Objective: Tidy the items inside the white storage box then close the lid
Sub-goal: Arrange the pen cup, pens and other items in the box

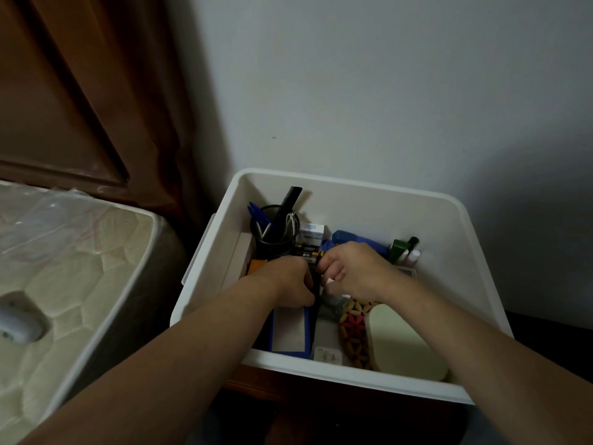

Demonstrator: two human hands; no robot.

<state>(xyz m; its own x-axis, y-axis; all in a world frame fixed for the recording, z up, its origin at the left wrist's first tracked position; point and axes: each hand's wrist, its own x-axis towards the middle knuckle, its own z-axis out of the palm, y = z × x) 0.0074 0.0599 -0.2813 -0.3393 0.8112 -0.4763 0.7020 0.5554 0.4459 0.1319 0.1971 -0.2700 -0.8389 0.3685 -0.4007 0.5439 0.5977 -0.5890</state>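
Two bare forearms fill the lower part of the frame, reaching up and inward over the near rim of the white storage box [349,375], which sits open at centre right against the wall; no lid shows. A mattress [73,271] lies to the left.

Inside, a pale oval case [404,342] lies at the lower right, a blue-edged flat pack [288,332] at the lower middle, and a black mesh cup [272,232] holding pens and a comb stands at the upper left.

Both hands meet at the box's centre. The left hand [285,279] is curled, knuckles up; what it grips is hidden. The right hand [353,271] has fingers bent, seemingly pinching at the right end of the batteries [308,252].

The batteries lie stacked just above the left hand and just left of the right hand's fingertips, between the cup and the hands. Their long axis runs left to right across the frame, gold ends pointing right, so the right hand looks nearer to take them endwise.
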